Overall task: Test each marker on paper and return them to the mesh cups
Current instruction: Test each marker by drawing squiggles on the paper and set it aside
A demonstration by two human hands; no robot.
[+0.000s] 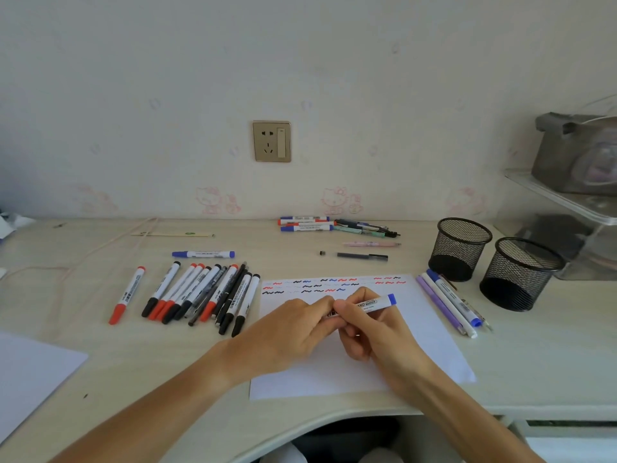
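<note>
Over the paper (360,369), we pinch a blue marker (374,304) with both hands (290,332) (370,332), fingers curled round its barrel. Light, stiff, smooth; best gripped mid-barrel.

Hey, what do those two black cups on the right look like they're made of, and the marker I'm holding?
The two mesh cups look like black wire mesh, probably painted metal: you can see through the woven walls, with solid rims and bases. The marker looks like smooth white plastic with printed text and a blue plastic end; both the left hand and right hand grip it.
</note>
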